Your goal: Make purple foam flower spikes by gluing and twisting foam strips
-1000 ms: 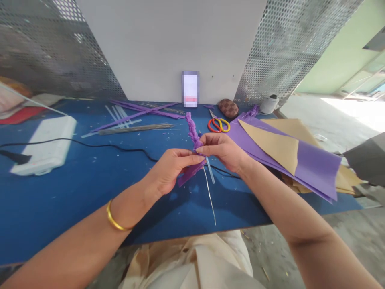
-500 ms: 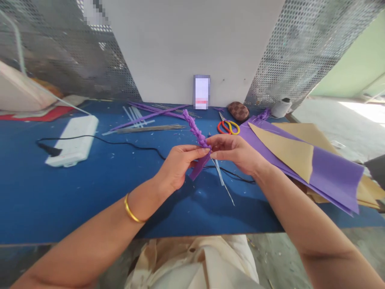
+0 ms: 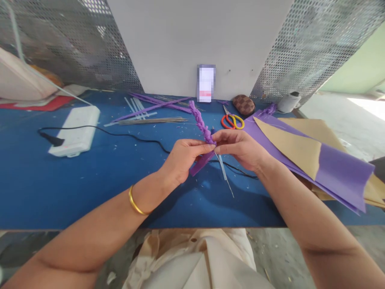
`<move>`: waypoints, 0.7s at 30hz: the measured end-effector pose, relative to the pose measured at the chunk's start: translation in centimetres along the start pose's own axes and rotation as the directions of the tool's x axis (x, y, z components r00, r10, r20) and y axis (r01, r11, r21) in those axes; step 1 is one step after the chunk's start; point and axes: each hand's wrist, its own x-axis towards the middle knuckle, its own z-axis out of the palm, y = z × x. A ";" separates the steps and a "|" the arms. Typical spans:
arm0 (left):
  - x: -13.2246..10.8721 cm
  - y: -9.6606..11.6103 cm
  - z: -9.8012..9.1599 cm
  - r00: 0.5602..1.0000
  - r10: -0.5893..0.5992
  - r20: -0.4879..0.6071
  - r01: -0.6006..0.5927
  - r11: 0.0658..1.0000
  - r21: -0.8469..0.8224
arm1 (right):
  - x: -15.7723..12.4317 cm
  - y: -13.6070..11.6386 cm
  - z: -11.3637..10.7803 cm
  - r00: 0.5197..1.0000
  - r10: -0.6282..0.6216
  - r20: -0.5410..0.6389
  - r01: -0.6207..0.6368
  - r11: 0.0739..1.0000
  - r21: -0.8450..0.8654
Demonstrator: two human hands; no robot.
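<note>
Two hands work on one piece above the middle of the blue surface, fingertips almost meeting. The left hand closes thumb and fingers on the lower end of a twisted purple strip, and the right hand pinches the same end from the other side. This paired pinch appears placed to keep the twist from loosening. The twisted length tilts up and away from the person. A flat purple tail projects below the pinch, and a clear plastic stick and thin wire run down toward the person. A gold bangle sits on the left wrist.

To the right, stacked purple sheets overlap tan paper, seemingly kept within the right hand's reach. Beyond the hands lie orange-and-yellow scissors, handy for cutting. To the left are loose purple strips, a bundle of wires, and a white power strip with a black cable.
</note>
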 end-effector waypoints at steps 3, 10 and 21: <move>0.1 -0.1 0.0 1.000 -0.004 0.003 0.004 1.000 -0.007 | 0.1 0.1 0.0 1.000 -0.005 0.000 0.005 1.000 0.005; 0.1 -0.1 -0.2 1.000 -0.001 0.021 0.000 0.999 0.040 | 0.2 0.1 -0.3 0.999 0.002 0.048 -0.002 1.000 -0.011; -0.1 0.3 -0.2 0.997 -0.026 0.067 0.021 0.997 0.080 | 0.2 -0.2 -1.0 0.987 -0.059 0.151 0.065 0.997 -0.030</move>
